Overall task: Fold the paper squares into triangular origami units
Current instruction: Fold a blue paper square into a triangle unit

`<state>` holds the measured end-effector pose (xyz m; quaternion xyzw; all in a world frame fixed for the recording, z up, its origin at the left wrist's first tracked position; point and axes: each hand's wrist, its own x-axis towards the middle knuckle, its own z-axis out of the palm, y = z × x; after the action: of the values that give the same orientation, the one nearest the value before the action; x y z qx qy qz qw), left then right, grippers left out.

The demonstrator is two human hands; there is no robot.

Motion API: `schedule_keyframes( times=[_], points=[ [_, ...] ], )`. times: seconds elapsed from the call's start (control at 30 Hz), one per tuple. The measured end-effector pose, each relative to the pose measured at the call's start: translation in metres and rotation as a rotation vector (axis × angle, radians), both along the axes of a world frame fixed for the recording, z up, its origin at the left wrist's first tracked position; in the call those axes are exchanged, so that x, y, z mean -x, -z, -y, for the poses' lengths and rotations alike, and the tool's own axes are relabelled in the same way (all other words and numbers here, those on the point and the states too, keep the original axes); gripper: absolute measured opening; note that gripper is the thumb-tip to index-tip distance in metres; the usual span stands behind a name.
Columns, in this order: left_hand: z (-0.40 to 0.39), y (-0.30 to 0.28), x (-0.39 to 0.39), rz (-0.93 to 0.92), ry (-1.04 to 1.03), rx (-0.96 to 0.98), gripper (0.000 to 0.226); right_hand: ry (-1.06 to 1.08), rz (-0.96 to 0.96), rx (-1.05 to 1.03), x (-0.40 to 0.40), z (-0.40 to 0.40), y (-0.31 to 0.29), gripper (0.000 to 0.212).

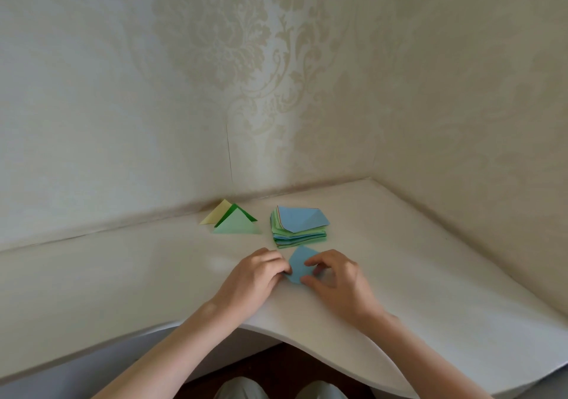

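Nearest, the curved front edge of the white table (215, 334) crosses both forearms. The left hand (256, 272) pinches the blue paper square (297, 265) at its left corner; the right hand (333, 272) holds its right side with curled fingers — fingertips hide the folds beneath. Bare tabletop extends left and right. Farther back, the stack of squares (296, 229) sits beside three folded triangular units (232, 222) near the wall (215, 91) — their overlaps are hard to read.

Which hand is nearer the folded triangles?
Left. The left hand lies just below the folded triangles; the right hand is farther, below the paper stack.
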<state>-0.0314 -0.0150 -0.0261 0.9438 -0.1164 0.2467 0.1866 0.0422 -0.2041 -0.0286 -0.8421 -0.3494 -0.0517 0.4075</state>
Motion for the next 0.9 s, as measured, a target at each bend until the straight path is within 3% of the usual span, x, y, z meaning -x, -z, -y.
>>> schedule_keyframes(
  times=[0.13,0.2,0.3,0.4,0.67,0.9],
  points=[
    [0.002,-0.004,0.001,-0.001,0.026,-0.028,0.005,-0.098,0.042,0.027,0.001,0.011,-0.002,0.019],
    [0.004,-0.006,0.001,-0.047,0.028,0.032,0.005,-0.114,0.068,0.063,0.001,0.013,0.001,0.031],
    [0.009,-0.005,0.000,-0.106,-0.034,0.170,0.002,-0.066,0.105,0.045,0.000,0.007,0.004,0.023],
    [0.015,-0.001,-0.005,-0.134,-0.132,0.315,0.010,0.025,0.139,0.047,0.000,-0.001,0.006,0.020],
    [0.028,0.007,-0.013,-0.175,-0.236,0.325,0.031,0.095,0.048,0.011,0.002,-0.005,0.006,0.020],
    [0.024,0.003,-0.015,-0.247,-0.272,0.488,0.036,0.124,-0.064,-0.012,0.000,-0.007,0.003,0.032]
  ],
)
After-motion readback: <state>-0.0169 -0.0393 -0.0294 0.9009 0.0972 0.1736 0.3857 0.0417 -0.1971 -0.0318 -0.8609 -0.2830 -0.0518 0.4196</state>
